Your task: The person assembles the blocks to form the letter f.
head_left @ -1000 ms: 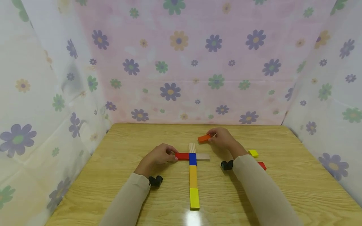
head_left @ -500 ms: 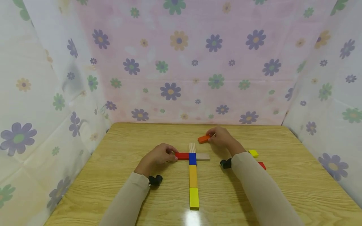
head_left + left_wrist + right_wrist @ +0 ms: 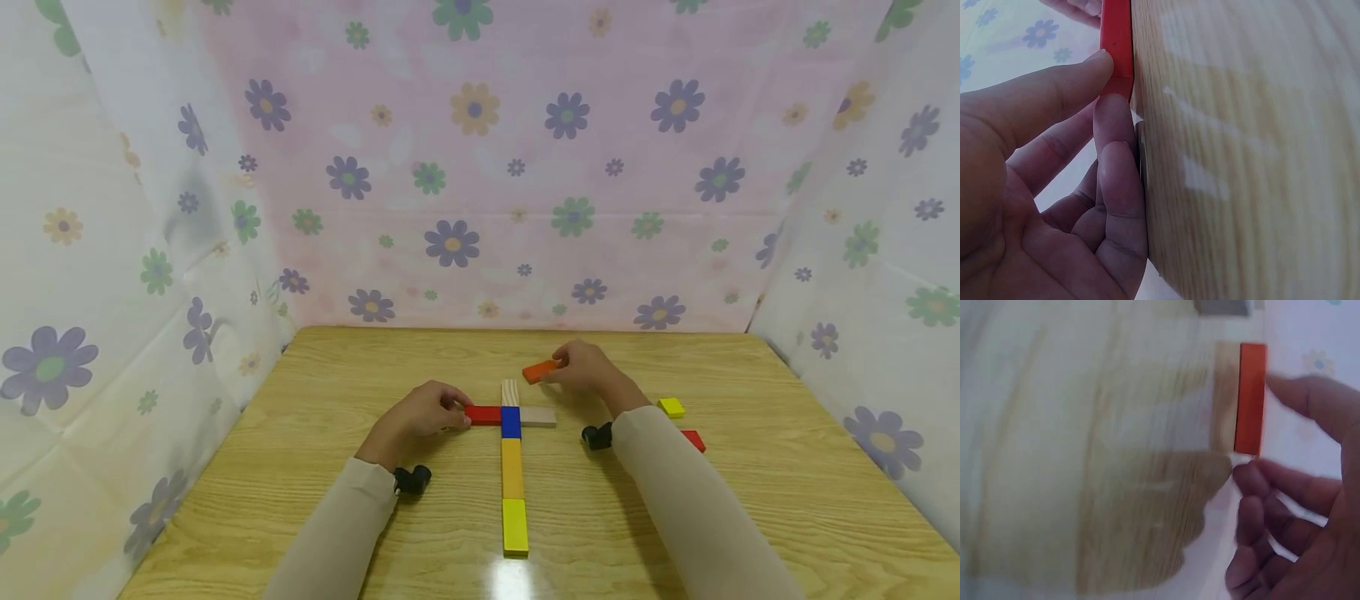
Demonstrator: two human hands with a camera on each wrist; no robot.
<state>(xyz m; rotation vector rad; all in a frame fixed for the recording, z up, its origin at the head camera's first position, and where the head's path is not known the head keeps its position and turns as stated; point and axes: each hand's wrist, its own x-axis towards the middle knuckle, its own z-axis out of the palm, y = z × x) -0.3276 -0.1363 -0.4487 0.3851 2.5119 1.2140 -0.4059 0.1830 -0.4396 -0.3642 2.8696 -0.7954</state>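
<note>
In the head view my left hand [image 3: 426,410] pinches the left end of a red wooden block [image 3: 483,415], thumb and fingertip at its end in the left wrist view. That block lies against a blue block [image 3: 511,422], with a pale block [image 3: 538,417] on the other side. A striped wood-grain block [image 3: 510,392] stands behind the blue one; an orange-yellow block [image 3: 512,468] and a yellow block [image 3: 515,527] line up in front. Farther back, my right hand [image 3: 588,367] holds an orange block [image 3: 539,372] by its right end, thumb along its side [image 3: 1252,399].
A small yellow block [image 3: 671,407] and another red block [image 3: 694,440], partly hidden by the right sleeve, lie on the right of the wooden table [image 3: 337,358]. Flowered cloth [image 3: 517,200] encloses the back and both sides.
My right thumb has shifted along the near side of the orange block, which has moved very slightly left. The left hand and the joined blocks stay put.
</note>
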